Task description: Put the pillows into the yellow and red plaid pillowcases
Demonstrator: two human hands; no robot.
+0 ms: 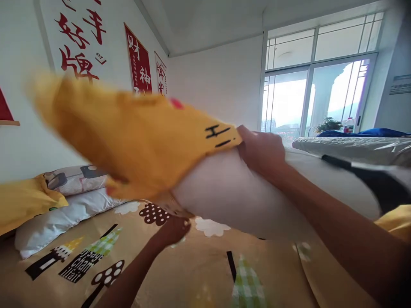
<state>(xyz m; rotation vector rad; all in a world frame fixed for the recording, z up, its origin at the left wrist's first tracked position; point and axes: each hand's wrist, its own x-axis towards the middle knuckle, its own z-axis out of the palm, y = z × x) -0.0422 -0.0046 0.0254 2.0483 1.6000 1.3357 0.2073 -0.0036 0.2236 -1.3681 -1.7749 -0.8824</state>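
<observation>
A yellow pillowcase [138, 137] with dark "Hi" lettering and a small red patch is stretched in the air above the bed. A plump white pillow [221, 192] sits partly inside its opening and sticks out toward the right. My right hand [263, 149] grips the upper edge of the pillowcase, fingers closed, beside the lettering. Lower down, my left hand [175, 230] is closed on the bottom edge of the case, its fingers partly hidden. The far end of the case is blurred by motion.
The bed has a tan sheet [180, 273] printed with trees and clouds. At left lie a yellow cushion [25, 201], a white pillow [73, 216] and a patterned pillow [75, 182]. A plastic-covered mattress [349, 149] stands by the window at right. Banners [138, 60] hang on the wall.
</observation>
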